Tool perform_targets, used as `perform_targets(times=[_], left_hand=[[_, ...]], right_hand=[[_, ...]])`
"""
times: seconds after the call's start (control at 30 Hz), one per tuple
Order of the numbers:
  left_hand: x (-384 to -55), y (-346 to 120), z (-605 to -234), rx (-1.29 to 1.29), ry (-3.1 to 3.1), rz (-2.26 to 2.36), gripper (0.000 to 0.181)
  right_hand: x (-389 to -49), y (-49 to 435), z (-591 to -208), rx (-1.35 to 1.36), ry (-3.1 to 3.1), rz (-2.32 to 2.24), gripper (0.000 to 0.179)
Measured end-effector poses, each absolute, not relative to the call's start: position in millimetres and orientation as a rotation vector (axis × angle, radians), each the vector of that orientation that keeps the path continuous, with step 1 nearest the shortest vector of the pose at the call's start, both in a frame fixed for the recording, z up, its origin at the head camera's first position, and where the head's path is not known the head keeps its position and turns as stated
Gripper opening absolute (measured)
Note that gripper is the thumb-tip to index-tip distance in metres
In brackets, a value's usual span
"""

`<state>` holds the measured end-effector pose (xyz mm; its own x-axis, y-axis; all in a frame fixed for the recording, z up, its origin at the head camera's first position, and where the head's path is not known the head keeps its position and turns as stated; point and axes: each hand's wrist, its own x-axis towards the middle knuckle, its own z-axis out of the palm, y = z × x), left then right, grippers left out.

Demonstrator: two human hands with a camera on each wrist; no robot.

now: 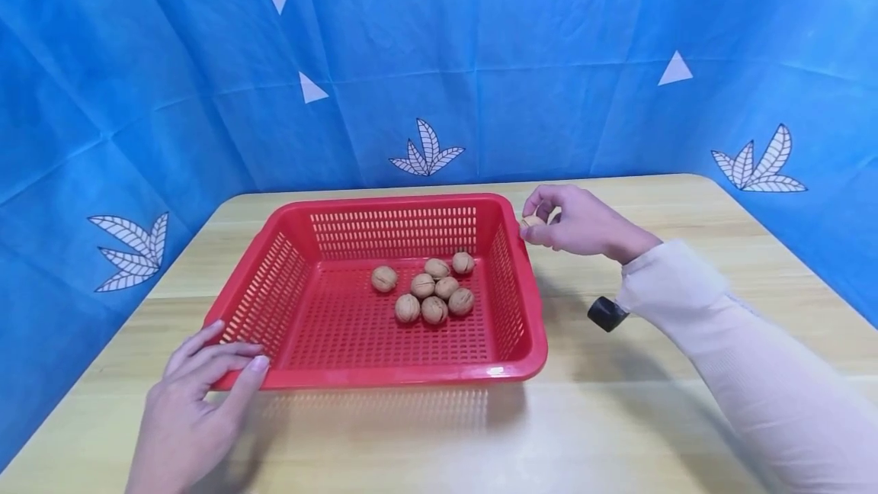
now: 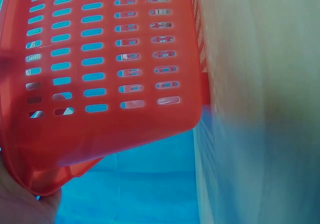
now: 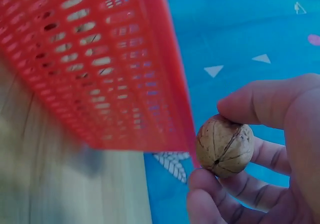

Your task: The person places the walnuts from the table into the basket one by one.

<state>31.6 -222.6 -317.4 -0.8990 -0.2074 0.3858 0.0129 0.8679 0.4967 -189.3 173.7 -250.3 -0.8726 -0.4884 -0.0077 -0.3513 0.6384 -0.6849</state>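
A red plastic basket (image 1: 384,378) with slotted walls stands on the table, several walnuts (image 1: 434,309) lying on its floor toward the right. At the basket's near left corner, my left hand (image 1: 188,410) holds the rim, with its fingers over the edge. The left wrist view shows part of that hand (image 2: 25,204) against the rim corner. My right hand (image 1: 576,221) is just off the basket's far right side, above the table, pinching one walnut (image 3: 226,146) between thumb and fingers. In the right wrist view this walnut appears right beside the rim.
A light wood-grain table (image 1: 617,418) carries the basket. Behind it hangs a blue cloth (image 1: 549,97) printed with white triangles and leaves, which also runs along both sides. A black device (image 1: 607,314) is attached near the right sleeve's cuff (image 1: 675,280).
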Motion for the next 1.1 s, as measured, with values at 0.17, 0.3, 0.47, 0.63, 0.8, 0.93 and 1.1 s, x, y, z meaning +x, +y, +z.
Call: perform_targets(times=[0.17,0.3,0.47,0.63,0.8,0.93,1.1], left_hand=[[33.9,-223.3,-316.5,0.159,-2.615,-0.692,0.023],[34.6,-224.9,-317.1,0.155,-2.608,-0.686,0.022],[35.2,-224.9,-317.6,0.142,-2.591,-0.691,0.021],[33.9,-222.9,-316.8,0.129,-2.584,-0.691,0.020],[33.8,-222.7,-315.9,0.132,-2.594,-0.688,0.021],[34.3,-223.2,-316.7,0.145,-2.601,-0.692,0.021],[33.4,-222.9,-317.8,0.148,-2.603,-0.690,0.022]], right_hand=[[-189.5,157.9,-246.2,-0.700,2.625,-1.125,0.027],[-190.2,147.7,-243.0,-0.707,2.606,-1.167,0.024],[-192.2,138.3,-239.5,-0.764,2.576,-1.150,0.018],[-193.6,129.0,-239.2,-0.788,2.539,-1.154,0.018],[-194.1,116.7,-239.1,-0.790,2.494,-1.198,0.020],[-195.3,106.6,-238.1,-0.787,2.465,-1.192,0.022],[-199.6,94.2,-240.0,-0.777,2.440,-1.162,0.022]])
